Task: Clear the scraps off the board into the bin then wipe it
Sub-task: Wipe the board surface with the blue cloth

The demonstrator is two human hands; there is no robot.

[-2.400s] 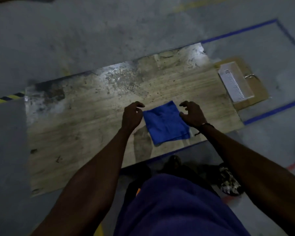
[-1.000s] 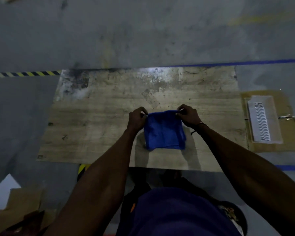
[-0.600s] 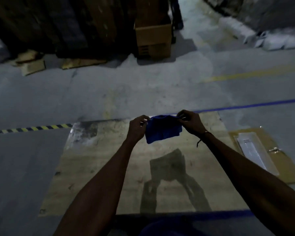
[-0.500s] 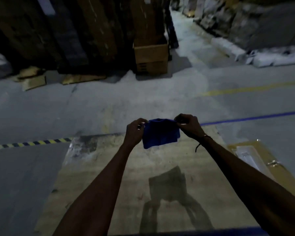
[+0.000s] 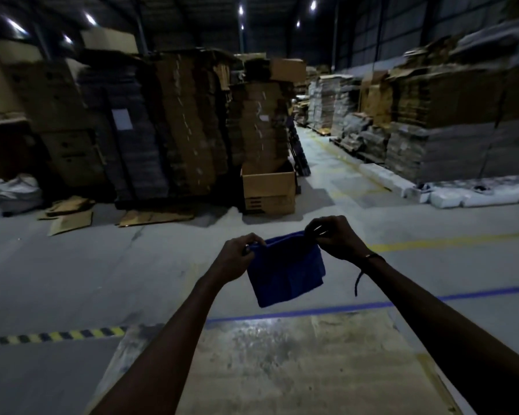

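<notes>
A folded blue cloth (image 5: 286, 271) hangs in the air in front of me, pinched at its two top corners. My left hand (image 5: 238, 259) grips the left corner and my right hand (image 5: 333, 238) grips the right corner, a dark cord around that wrist. Below the cloth, on the grey floor, lies the wooden board (image 5: 282, 363), pale and stained, with dusty specks near its far edge. I see no bin that I can identify for certain.
An open cardboard box (image 5: 268, 187) stands on the floor ahead, before tall stacks of flattened cartons (image 5: 177, 121). More stacks (image 5: 447, 121) line the right of an aisle. Blue tape (image 5: 312, 310), a yellow line (image 5: 450, 242) and a black-yellow strip (image 5: 51, 336) mark the floor.
Both hands lifted the blue cloth off the board and raised it to chest height. The view tilted up from the board to the warehouse aisle.
</notes>
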